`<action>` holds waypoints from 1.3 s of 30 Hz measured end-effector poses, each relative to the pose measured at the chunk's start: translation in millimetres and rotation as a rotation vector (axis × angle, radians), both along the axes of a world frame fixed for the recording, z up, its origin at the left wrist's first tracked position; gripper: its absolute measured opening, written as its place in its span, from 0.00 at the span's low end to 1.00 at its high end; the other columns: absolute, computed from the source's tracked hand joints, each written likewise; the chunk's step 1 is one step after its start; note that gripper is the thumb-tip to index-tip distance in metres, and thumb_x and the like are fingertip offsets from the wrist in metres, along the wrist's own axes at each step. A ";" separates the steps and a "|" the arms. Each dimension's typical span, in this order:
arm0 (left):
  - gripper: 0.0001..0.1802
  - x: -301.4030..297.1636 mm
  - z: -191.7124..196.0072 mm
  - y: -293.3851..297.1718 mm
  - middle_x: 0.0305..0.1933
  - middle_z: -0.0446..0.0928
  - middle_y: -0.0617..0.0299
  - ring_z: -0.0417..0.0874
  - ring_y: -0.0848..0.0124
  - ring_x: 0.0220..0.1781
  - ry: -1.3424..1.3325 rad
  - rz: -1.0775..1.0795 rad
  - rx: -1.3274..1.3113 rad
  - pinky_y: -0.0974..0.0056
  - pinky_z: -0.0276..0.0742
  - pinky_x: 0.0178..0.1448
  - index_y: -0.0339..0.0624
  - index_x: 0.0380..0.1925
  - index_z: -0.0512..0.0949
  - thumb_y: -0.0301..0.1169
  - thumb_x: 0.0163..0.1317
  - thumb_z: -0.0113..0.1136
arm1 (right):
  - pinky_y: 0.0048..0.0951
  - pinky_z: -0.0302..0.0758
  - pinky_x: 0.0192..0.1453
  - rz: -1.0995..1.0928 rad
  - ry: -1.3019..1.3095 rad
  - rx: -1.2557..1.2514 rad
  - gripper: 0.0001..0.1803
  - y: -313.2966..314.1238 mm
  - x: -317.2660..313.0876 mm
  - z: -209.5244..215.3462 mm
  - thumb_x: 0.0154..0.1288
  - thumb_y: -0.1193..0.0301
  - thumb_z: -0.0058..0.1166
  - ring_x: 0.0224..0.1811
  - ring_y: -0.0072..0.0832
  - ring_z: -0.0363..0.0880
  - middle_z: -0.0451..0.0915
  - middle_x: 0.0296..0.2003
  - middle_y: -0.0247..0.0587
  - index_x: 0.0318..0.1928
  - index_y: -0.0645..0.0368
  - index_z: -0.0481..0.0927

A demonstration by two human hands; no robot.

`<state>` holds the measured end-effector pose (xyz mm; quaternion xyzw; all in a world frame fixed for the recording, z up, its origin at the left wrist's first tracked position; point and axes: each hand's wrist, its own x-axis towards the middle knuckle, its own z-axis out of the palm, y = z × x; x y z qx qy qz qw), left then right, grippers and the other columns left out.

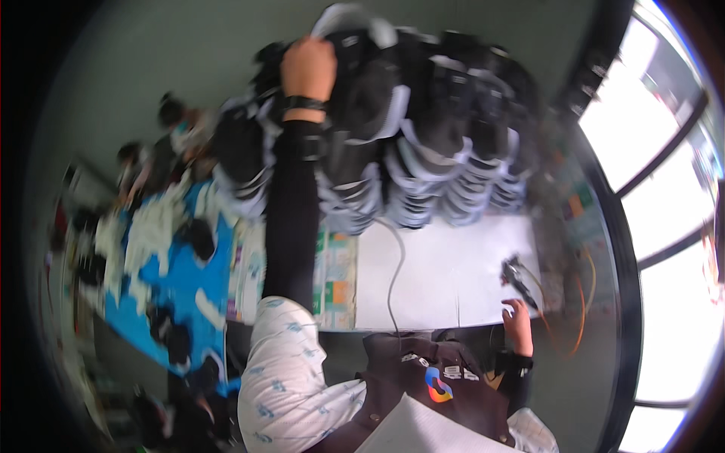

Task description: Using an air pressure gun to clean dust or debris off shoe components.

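Observation:
My left hand (308,69) is stretched far forward to the top of the piled goods, its fingers closed at the edge of a black and pale grey shoe upper (353,53). Motion blurs this upper, and the fingertips are hidden behind it. Below and beside it, more black uppers with pale grey edges stand nested in tall stacks (436,151). My right hand (518,325) is at the table's near right edge, fingers loosely bent and apart with nothing in them. Just beyond it lies a dark hand tool (519,282), its exact kind unclear.
A white board (445,264) covers the tabletop, with a grey cable (398,272) across it. An orange hose (581,309) hangs at the right. On the left, a blue table (170,287) bears pale pieces and dark shoe parts; several people (181,124) are beyond it.

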<state>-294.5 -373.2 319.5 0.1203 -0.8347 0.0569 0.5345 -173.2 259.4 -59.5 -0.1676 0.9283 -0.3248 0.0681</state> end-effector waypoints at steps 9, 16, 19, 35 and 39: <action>0.12 214.8 -124.4 168.9 0.38 0.76 0.56 0.84 0.56 0.36 -0.146 -0.626 0.407 0.53 0.81 0.38 0.41 0.52 0.81 0.32 0.72 0.62 | 0.48 0.69 0.76 0.442 -0.797 -1.084 0.44 -115.1 -60.9 68.3 0.80 0.43 0.47 0.79 0.47 0.64 0.66 0.76 0.57 0.78 0.66 0.60; 0.16 264.9 -285.4 255.4 0.43 0.80 0.55 0.85 0.53 0.43 -0.305 -0.490 0.766 0.57 0.80 0.47 0.45 0.57 0.82 0.29 0.71 0.63 | 0.41 0.80 0.64 0.348 -1.381 -1.131 0.28 -149.9 -68.8 18.7 0.78 0.61 0.56 0.55 0.39 0.85 0.84 0.56 0.45 0.70 0.64 0.72; 0.18 270.8 -319.3 289.5 0.46 0.80 0.54 0.85 0.58 0.48 -0.216 -0.289 0.831 0.60 0.81 0.50 0.44 0.60 0.80 0.27 0.71 0.65 | 0.41 0.78 0.68 0.394 -1.428 -1.106 0.21 -144.2 -49.5 39.2 0.77 0.71 0.57 0.58 0.35 0.84 0.84 0.59 0.43 0.66 0.62 0.76; 0.35 224.4 -282.3 442.7 0.55 0.75 0.48 0.78 0.52 0.58 -0.305 -0.281 1.013 0.55 0.75 0.62 0.36 0.59 0.73 0.40 0.58 0.79 | 0.43 0.72 0.74 0.561 -1.353 -1.292 0.34 -24.7 -86.7 8.4 0.73 0.67 0.63 0.69 0.36 0.75 0.77 0.67 0.39 0.75 0.58 0.66; 0.37 214.8 -236.1 450.6 0.49 0.75 0.42 0.78 0.43 0.53 -0.503 0.021 0.795 0.48 0.77 0.57 0.31 0.50 0.72 0.42 0.49 0.83 | 0.42 0.73 0.72 0.547 -1.342 -1.441 0.32 -48.3 -69.9 27.5 0.70 0.64 0.69 0.65 0.35 0.79 0.81 0.63 0.39 0.70 0.58 0.73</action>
